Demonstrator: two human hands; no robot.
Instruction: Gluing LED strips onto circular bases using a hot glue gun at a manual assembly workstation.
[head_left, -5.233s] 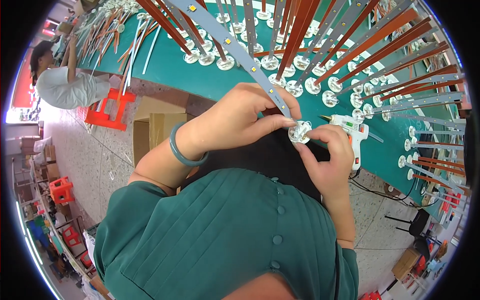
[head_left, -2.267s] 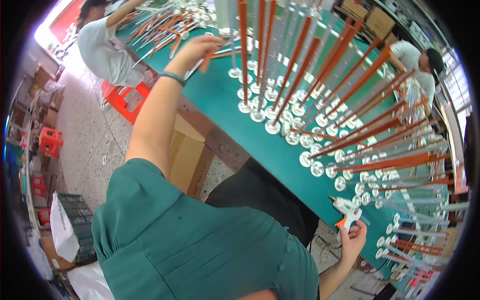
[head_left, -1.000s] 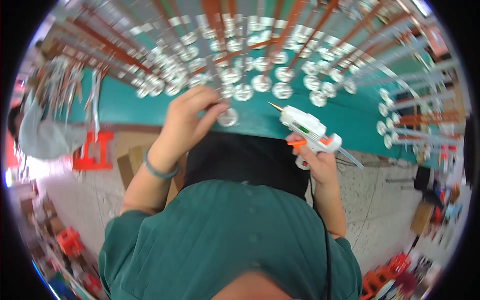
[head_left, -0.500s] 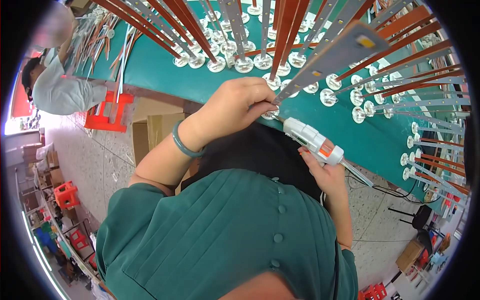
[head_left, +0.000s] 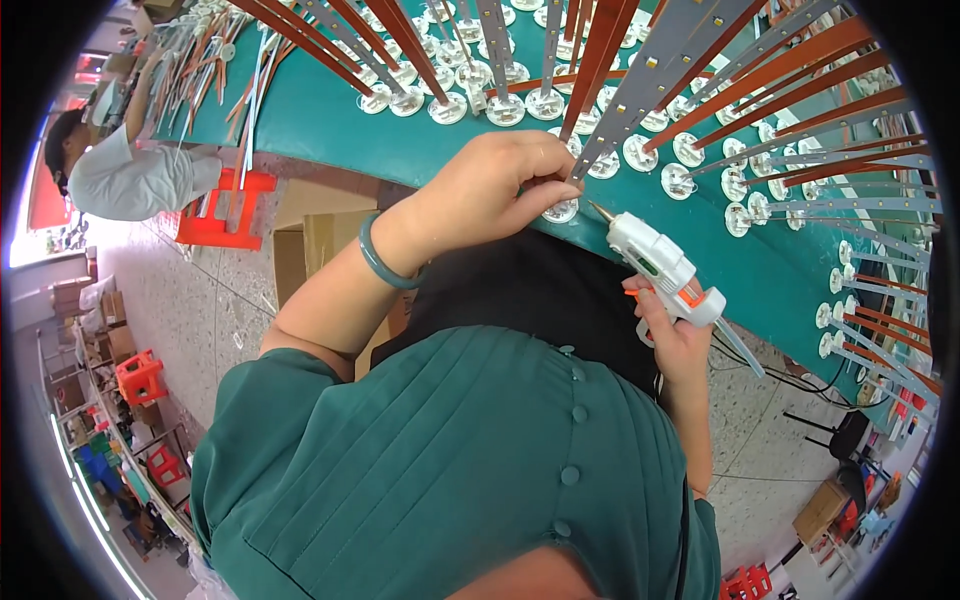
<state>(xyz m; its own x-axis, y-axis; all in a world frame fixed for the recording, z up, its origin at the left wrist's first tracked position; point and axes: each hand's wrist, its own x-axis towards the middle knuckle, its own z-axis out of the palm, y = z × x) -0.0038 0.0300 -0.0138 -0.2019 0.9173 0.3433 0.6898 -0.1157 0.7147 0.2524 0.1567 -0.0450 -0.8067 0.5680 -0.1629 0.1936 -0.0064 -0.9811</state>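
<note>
disc (head_left: 561,210), small, round and clear, sits at the near edge of the green table (head_left: 400,140), pinched under the left hand (head_left: 490,190) fingertips, a grey strip (head_left: 640,90) rising from it. right hand (head_left: 672,335) wraps the white glue gun (head_left: 660,268), its metal tip just beside the disc.

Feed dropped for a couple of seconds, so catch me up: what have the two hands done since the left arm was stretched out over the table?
The left hand came back from its far reach and now pinches a clear round disc at the end of a grey strip, at the near table edge. The right hand raised the white glue gun, so its nozzle points at the disc. The gun stayed gripped throughout.
</note>
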